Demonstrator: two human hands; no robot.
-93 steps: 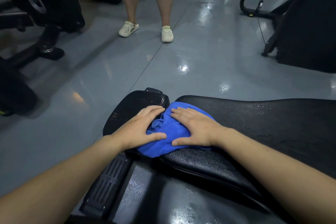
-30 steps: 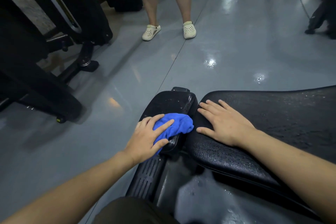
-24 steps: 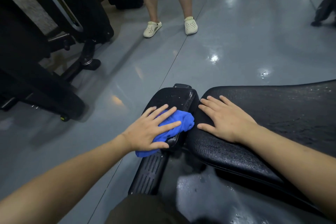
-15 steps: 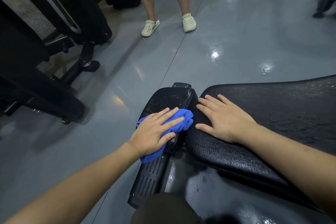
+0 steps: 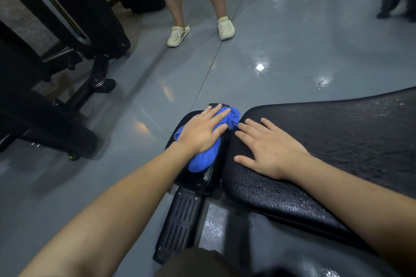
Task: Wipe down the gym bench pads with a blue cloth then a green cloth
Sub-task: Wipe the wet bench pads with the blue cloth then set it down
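Observation:
My left hand [image 5: 201, 131] lies flat with straight fingers on the bunched blue cloth [image 5: 206, 157], pressing it onto the small black seat pad [image 5: 202, 179]. The cloth sticks out beyond my fingertips and below my palm. My right hand [image 5: 269, 147] rests flat, fingers spread, on the near end of the long black bench pad [image 5: 337, 137], which looks wet and textured. No green cloth is in view.
A person in pale clogs [image 5: 178, 35] stands on the glossy grey floor [image 5: 281, 51] beyond the bench. Black gym machines [image 5: 56, 36] crowd the left side. A ribbed black foot plate [image 5: 180, 218] sits below the seat pad.
My left hand has pushed the blue cloth forward along the small seat pad, away from me. My right hand stays planted on the long pad.

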